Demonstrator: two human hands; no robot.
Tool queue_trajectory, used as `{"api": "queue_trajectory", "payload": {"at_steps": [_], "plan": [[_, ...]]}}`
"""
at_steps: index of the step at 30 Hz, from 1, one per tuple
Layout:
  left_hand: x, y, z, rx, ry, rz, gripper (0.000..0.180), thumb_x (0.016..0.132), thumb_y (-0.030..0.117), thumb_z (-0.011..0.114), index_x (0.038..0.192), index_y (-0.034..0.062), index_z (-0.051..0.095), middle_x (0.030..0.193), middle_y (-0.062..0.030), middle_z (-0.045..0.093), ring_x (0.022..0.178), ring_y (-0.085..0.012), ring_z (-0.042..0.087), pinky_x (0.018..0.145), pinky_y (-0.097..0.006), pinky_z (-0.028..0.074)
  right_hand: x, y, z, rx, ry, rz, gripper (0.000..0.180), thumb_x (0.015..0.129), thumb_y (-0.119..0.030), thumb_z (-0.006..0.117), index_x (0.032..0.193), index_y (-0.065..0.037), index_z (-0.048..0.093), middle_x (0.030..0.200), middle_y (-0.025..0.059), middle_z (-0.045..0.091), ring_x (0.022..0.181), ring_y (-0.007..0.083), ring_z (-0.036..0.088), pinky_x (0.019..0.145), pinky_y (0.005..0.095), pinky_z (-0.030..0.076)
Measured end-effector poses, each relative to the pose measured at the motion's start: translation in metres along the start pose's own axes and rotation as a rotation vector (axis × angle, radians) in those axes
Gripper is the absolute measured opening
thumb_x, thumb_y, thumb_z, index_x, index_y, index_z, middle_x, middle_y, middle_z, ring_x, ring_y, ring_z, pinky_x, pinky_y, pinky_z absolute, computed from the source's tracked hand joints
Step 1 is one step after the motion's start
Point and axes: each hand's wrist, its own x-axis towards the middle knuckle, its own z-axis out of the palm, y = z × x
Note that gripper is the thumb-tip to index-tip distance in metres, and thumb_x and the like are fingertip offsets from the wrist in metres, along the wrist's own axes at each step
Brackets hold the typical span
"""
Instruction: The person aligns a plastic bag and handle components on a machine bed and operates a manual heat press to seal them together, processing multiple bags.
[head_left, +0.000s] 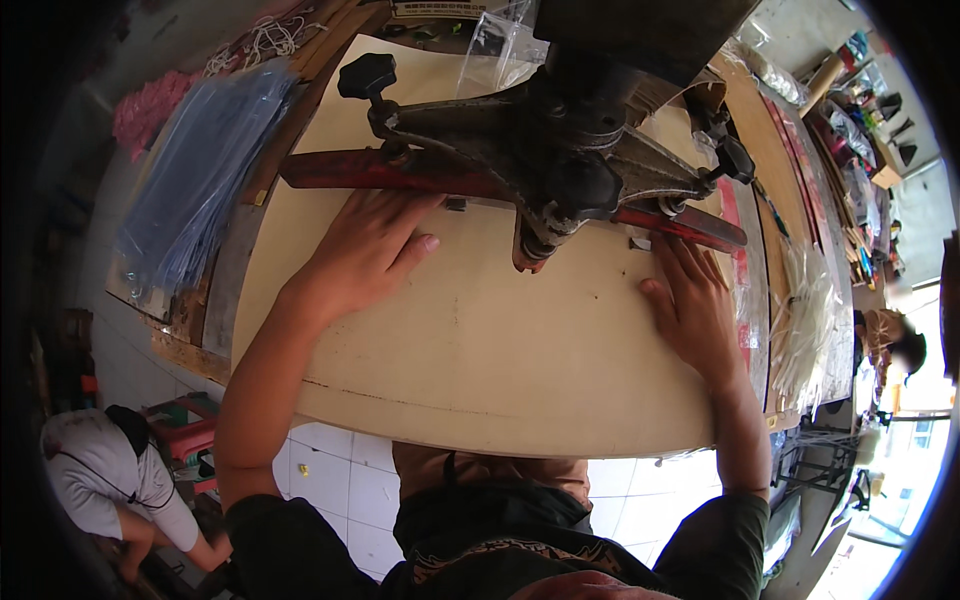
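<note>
My left hand [365, 250] lies on a large tan board [500, 350], fingers stretched out and thumb apart. Its fingertips reach to the long red bar [340, 170] of a dark metal machine head [560, 150], and the bar partly hides them. On the board's right side rests my right hand [692, 300], also with fingers extended, their tips close to the bar's right end. Neither hand grips anything. Small dark pieces lie under the bar near both hands; their kind cannot be made out. Black knobs stand on the machine's arms.
Clear plastic sheets [200, 180] are stacked at the left, beside a pink bundle [150, 110]. Whitish plastic strips [803, 325] lie at the right edge. A clear plastic bag [500, 45] is behind the machine. Another person [105, 470] bends down at lower left, near a red stool [185, 430].
</note>
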Motion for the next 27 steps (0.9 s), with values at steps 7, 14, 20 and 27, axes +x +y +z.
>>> {"api": "queue_trajectory", "payload": {"at_steps": [7,14,20,27], "plan": [[0.001,0.0,0.002,0.005,-0.003,0.0,0.047,0.099,0.03,0.057,0.138,0.0041,0.051,0.135,-0.0207,0.057,0.132,-0.0385,0.047,0.116,-0.05,0.03,-0.002,0.001,0.001,-0.01,0.023,0.003,0.054,0.101,-0.037,0.053,0.137,0.002,0.055,0.136,0.0228,0.058,0.13,0.0405,0.052,0.109,0.0501,0.039],[0.002,0.0,0.002,-0.016,-0.016,-0.015,0.045,0.1,0.03,0.057,0.136,0.0028,0.054,0.13,-0.0191,0.06,0.124,-0.0378,0.051,0.112,-0.048,0.034,-0.004,0.003,0.003,-0.077,0.039,-0.004,0.054,0.1,-0.039,0.055,0.136,0.001,0.056,0.135,0.021,0.06,0.129,0.038,0.053,0.108,0.0488,0.04],[-0.002,0.001,0.002,0.023,-0.014,-0.004,0.05,0.1,0.032,0.056,0.14,0.0024,0.052,0.134,-0.019,0.057,0.124,-0.0383,0.05,0.11,-0.048,0.036,-0.006,0.001,0.003,-0.068,0.063,-0.001,0.053,0.099,-0.037,0.056,0.136,0.001,0.056,0.135,0.0208,0.06,0.13,0.0379,0.053,0.109,0.048,0.04],[-0.004,0.003,-0.003,-0.004,-0.032,-0.03,0.052,0.101,0.033,0.055,0.142,0.0016,0.05,0.139,-0.0184,0.055,0.126,-0.0397,0.049,0.112,-0.048,0.036,-0.007,-0.001,0.002,-0.042,0.059,0.008,0.055,0.102,-0.038,0.052,0.14,0.001,0.053,0.139,0.0249,0.056,0.132,0.0427,0.05,0.111,0.0483,0.039]]}}
